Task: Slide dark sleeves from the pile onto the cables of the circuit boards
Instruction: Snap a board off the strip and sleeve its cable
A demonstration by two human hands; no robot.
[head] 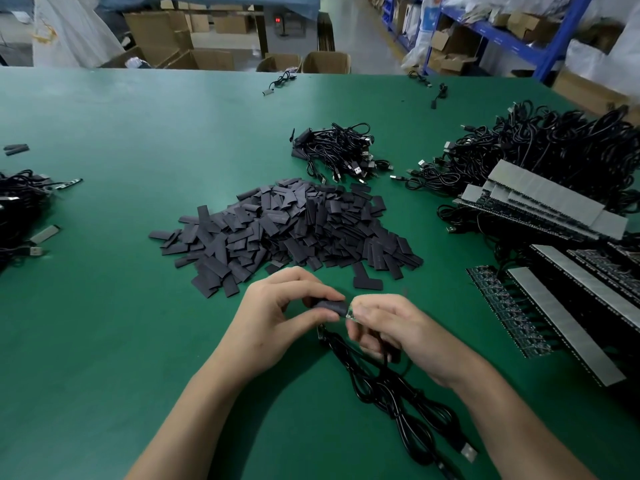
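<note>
Left hand: the left hand (277,317) pinches a short, flattened matte dark sleeve (330,305) between thumb and curled fingers.
Right hand: the right hand (398,336) pinches a small pale circuit board (351,312), its tip at the sleeve's mouth.
Cable: a glossy black round cable (388,393) trails in loops over the smooth green table mat (121,306).
Pile: a heap of flat dark sleeves (287,226) lies just beyond the hands.
Stock: rows of dark boards with grey strips (561,299) sit at right.
</note>
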